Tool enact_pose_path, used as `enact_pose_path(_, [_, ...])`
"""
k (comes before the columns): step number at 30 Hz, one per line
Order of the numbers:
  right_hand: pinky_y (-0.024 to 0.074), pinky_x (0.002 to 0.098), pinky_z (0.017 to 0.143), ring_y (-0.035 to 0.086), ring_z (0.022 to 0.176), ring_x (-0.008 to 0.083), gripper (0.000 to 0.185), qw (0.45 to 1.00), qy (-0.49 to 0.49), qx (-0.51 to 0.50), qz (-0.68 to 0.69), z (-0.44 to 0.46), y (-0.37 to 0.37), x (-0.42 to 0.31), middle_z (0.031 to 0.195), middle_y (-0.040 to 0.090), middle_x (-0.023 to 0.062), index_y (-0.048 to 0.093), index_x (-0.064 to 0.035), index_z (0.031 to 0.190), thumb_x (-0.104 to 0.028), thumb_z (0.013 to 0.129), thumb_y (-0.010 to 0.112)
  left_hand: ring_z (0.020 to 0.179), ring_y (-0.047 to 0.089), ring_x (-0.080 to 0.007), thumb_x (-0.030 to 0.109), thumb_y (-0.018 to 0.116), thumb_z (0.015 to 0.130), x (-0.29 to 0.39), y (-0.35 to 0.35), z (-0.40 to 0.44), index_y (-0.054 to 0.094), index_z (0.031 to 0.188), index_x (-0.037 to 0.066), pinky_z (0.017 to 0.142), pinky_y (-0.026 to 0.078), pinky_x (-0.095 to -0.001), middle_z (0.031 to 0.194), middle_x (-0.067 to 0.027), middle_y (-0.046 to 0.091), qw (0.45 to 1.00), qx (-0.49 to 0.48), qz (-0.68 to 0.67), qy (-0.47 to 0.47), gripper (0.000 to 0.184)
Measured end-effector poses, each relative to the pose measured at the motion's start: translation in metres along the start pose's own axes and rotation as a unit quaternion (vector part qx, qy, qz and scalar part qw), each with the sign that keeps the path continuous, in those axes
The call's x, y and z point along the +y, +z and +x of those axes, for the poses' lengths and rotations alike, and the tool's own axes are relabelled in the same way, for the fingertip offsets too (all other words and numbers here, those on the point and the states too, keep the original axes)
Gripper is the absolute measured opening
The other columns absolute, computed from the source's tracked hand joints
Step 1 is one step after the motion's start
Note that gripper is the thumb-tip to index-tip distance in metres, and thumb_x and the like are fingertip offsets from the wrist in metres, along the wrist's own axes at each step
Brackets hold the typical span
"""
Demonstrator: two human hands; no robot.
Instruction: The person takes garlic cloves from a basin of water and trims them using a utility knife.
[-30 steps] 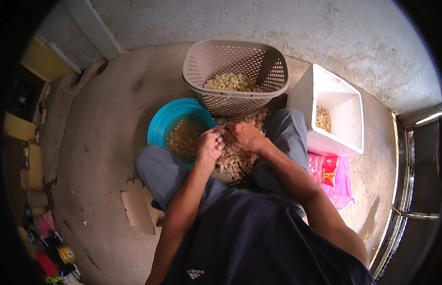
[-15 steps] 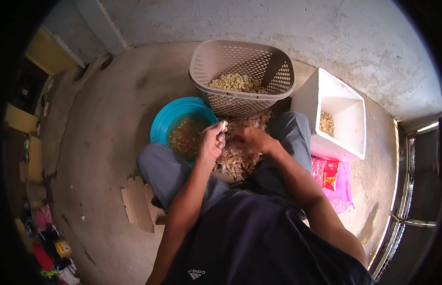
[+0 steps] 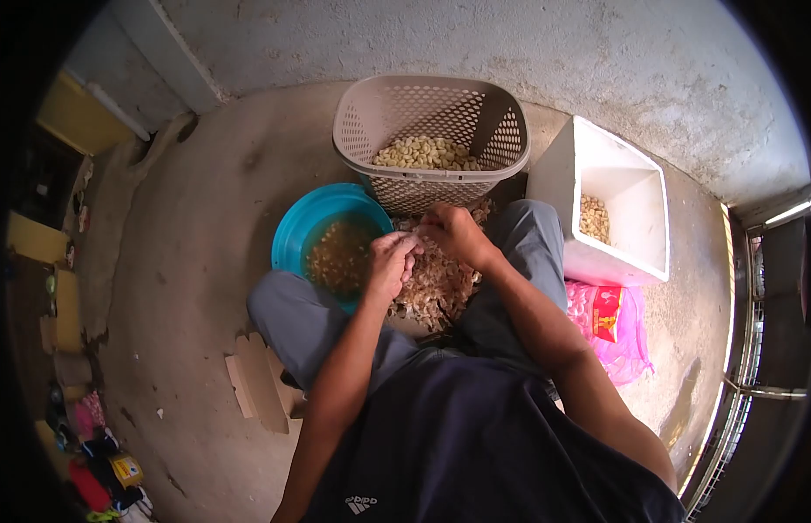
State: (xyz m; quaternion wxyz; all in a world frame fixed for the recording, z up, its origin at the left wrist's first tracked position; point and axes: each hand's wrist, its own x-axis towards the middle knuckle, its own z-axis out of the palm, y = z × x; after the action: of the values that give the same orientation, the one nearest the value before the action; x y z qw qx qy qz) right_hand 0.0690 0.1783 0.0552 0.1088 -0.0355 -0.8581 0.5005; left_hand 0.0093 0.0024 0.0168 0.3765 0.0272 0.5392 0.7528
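You're holding your curled left hand [image 3: 393, 263] and right hand [image 3: 458, 234] just right of the blue basin [image 3: 289, 228], left nearer, can't tell if anything's pinched tbh.

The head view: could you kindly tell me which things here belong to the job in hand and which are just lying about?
Seemingly part of the job:
blue basin
scraps below the right hand
basket with pale pieces
white box

Seemingly just lying about:
cardboard
heap of odds and ends
pink bag, role unclear
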Motion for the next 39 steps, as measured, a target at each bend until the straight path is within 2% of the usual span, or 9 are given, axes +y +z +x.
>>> enact_pose_path(8, [0.0523, 0.0478, 0.075, 0.065, 0.089, 0.0459, 0.015, 0.995, -0.055, -0.024, -0.075, -0.009, 0.001, -0.022, 0.093, 0.064, 0.0258, 0.059, 0.0039, 0.096, -0.007, 0.089, 0.065, 0.049, 0.046, -0.0038, 0.013, 0.062, 0.097, -0.002, -0.001, 0.001, 0.065, 0.092, 0.005, 0.035, 0.032, -0.0202, 0.074, -0.0032, 0.063, 0.999, 0.022, -0.004, 0.029, 0.010])
enact_pose_path(14, [0.0528, 0.0495, 0.076, 0.064, 0.091, 0.0479, 0.015, 0.984, -0.089, -0.040, -0.148, -0.011, 0.000, -0.020, 0.098, 0.064, 0.0274, 0.059, 0.0031, 0.099, -0.003, 0.087, 0.063, 0.048, 0.045, -0.0034, 0.012, 0.062, 0.096, -0.003, -0.003, 0.003, 0.065, 0.090, 0.004, 0.036, 0.032, -0.0201, 0.070, -0.0023, 0.061, 0.999, -0.004, 0.006, 0.041, 0.010])
enact_pose_path(17, [0.0507, 0.0450, 0.068, 0.065, 0.078, 0.0401, 0.011, 0.977, -0.133, -0.016, -0.165, -0.012, 0.004, -0.020, 0.084, 0.063, 0.0206, 0.056, 0.0047, 0.098, -0.003, 0.093, 0.062, 0.046, 0.044, -0.0038, 0.012, 0.062, 0.095, -0.003, -0.008, 0.005, 0.065, 0.088, 0.004, 0.036, 0.031, -0.0201, 0.068, -0.0018, 0.060, 0.999, 0.002, 0.006, 0.048, 0.010])
enact_pose_path(20, [0.0485, 0.0397, 0.058, 0.063, 0.063, 0.0250, 0.012, 0.998, -0.027, 0.003, 0.058, -0.010, 0.011, -0.018, 0.075, 0.062, 0.0123, 0.057, 0.0024, 0.098, -0.006, 0.095, 0.065, 0.044, 0.043, -0.0041, 0.012, 0.063, 0.093, 0.001, -0.004, 0.001, 0.064, 0.085, 0.005, 0.036, 0.031, -0.0205, 0.065, -0.0002, 0.056, 0.998, 0.032, -0.035, 0.049, 0.011])
enact_pose_path(23, [0.0460, 0.0335, 0.053, 0.056, 0.059, 0.0136, 0.018, 0.890, 0.195, -0.057, 0.409, -0.007, 0.020, 0.003, 0.069, 0.059, 0.0064, 0.057, 0.0024, 0.094, -0.013, 0.097, 0.067, 0.045, 0.042, -0.0045, 0.010, 0.063, 0.090, 0.001, -0.005, 0.002, 0.063, 0.082, 0.004, 0.036, 0.031, -0.0212, 0.065, 0.0005, 0.054, 0.995, 0.030, -0.085, 0.047, 0.010])
enact_pose_path(26, [0.0419, 0.0297, 0.048, 0.050, 0.052, 0.0102, 0.022, 0.852, 0.217, -0.034, 0.475, -0.005, 0.035, 0.009, 0.068, 0.060, 0.0025, 0.059, -0.0003, 0.086, -0.016, 0.098, 0.068, 0.047, 0.044, -0.0046, 0.007, 0.062, 0.088, 0.004, -0.003, 0.002, 0.063, 0.081, 0.004, 0.037, 0.032, -0.0222, 0.067, -0.0003, 0.055, 0.994, 0.061, -0.071, 0.050, 0.008])
enact_pose_path(29, [0.0433, 0.0285, 0.046, 0.053, 0.051, 0.0114, 0.024, 0.967, 0.151, -0.016, 0.207, 0.001, 0.028, 0.006, 0.067, 0.061, 0.0032, 0.063, -0.0012, 0.083, -0.020, 0.097, 0.069, 0.048, 0.044, -0.0041, 0.008, 0.062, 0.089, -0.003, -0.007, 0.008, 0.064, 0.080, 0.004, 0.037, 0.032, -0.0228, 0.068, -0.0003, 0.056, 0.988, 0.091, 0.041, 0.116, 0.010])
enact_pose_path(32, [0.0461, 0.0283, 0.044, 0.058, 0.052, 0.0137, 0.025, 0.977, 0.127, -0.034, 0.169, 0.001, 0.025, 0.008, 0.067, 0.063, 0.0044, 0.067, -0.0013, 0.088, -0.024, 0.096, 0.070, 0.047, 0.042, -0.0037, 0.010, 0.062, 0.091, -0.019, -0.015, 0.020, 0.065, 0.080, 0.002, 0.038, 0.031, -0.0234, 0.068, -0.0005, 0.058, 0.962, 0.056, 0.161, 0.212, 0.013])
enact_pose_path(39, [0.0462, 0.0280, 0.040, 0.063, 0.052, 0.0156, 0.025, 0.859, 0.224, -0.073, 0.456, 0.002, 0.024, 0.029, 0.069, 0.067, 0.0105, 0.067, 0.0056, 0.100, -0.018, 0.101, 0.062, 0.049, 0.045, -0.0038, 0.007, 0.062, 0.091, -0.005, 0.005, 0.004, 0.064, 0.081, 0.002, 0.040, 0.033, -0.0212, 0.069, -0.0012, 0.058, 0.993, 0.058, -0.023, 0.102, 0.011])
